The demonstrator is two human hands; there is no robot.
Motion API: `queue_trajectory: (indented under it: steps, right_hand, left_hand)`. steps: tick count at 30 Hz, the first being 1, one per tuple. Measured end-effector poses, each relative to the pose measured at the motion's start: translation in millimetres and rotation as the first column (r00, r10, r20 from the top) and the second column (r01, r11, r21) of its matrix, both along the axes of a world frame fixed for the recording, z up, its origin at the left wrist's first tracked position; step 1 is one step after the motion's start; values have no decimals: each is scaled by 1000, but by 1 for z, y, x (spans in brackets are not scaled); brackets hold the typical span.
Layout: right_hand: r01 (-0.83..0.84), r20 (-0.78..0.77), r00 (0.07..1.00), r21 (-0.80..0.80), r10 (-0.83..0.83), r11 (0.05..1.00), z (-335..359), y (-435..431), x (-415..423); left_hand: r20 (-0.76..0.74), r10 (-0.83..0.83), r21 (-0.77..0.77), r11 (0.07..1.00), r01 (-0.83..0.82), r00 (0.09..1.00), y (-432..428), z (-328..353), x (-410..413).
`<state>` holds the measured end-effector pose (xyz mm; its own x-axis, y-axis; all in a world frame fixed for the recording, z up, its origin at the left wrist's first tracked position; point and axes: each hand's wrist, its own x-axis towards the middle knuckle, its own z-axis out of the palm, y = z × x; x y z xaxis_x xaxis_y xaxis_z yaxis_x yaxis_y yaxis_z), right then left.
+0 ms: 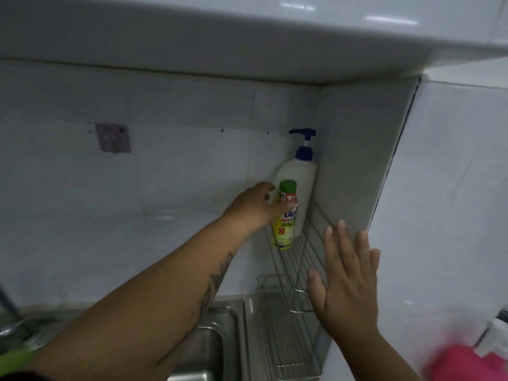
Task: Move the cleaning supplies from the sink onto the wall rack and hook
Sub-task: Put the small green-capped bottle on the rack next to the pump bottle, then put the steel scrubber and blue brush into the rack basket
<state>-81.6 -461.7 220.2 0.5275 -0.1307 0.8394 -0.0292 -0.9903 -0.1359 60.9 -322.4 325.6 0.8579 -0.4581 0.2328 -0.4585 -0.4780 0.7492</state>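
My left hand (254, 206) is wrapped around a yellow-green bottle with a green cap (286, 218), which stands upright on the wire wall rack (295, 259) in the corner. Right behind it on the same rack stands a white pump bottle with a blue pump (301, 177). My right hand (347, 276) hovers open, fingers spread, in front of the rack's right side, holding nothing. A square adhesive hook (112, 138) is stuck on the tiled wall at the left, with nothing hanging from it. The steel sink (217, 339) lies below, partly hidden by my left forearm.
A lower wire shelf (288, 339) hangs under the upper one, beside the sink. A cabinet underside (220, 37) overhangs the wall. A pink object (467, 364) lies blurred at the bottom right. Something green (16, 358) shows at the bottom left, near the tap (11, 309).
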Motion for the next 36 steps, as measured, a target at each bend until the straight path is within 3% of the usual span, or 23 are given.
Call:
queue_trajectory:
  steps: [4, 8, 14, 18, 22, 27, 33, 36]
  right_hand:
    - [14, -117, 993, 27, -11, 1000, 12, 12, -15]
    - [-83, -123, 988, 66, 91, 994, 24, 54, -34]
    - [-352, -184, 919, 25, 350, 936, -12, 138, -27]
    - [-401, -353, 834, 139, 423, 906, -78, 187, -8]
    - [-303, -620, 682, 243, 388, 922, -168, 220, -1]
    - [-114, -891, 367, 243, 268, 963, -279, 242, -11]
    - [109, -977, 62, 208, 202, 972, -352, 253, -24]
    - [173, -980, 21, 200, 199, 964, -360, 257, -17]
  left_hand:
    - [-83, 63, -89, 993, -71, 995, 44, -3, -11]
    - [-181, 129, -144, 977, -156, 975, 123, -28, -25]
    - [-342, 349, -65, 917, -393, 872, 247, -120, -43]
    - [-417, 472, 57, 867, -496, 777, 302, -205, -58]
    - [-557, 451, 197, 887, -417, 698, 324, -289, -79]
    - [-684, 341, 307, 937, -169, 645, 323, -383, -100]
    - [-634, 220, 432, 896, 103, 741, 304, -448, -103]
    - [-612, 202, 480, 863, 156, 764, 295, -464, -104]
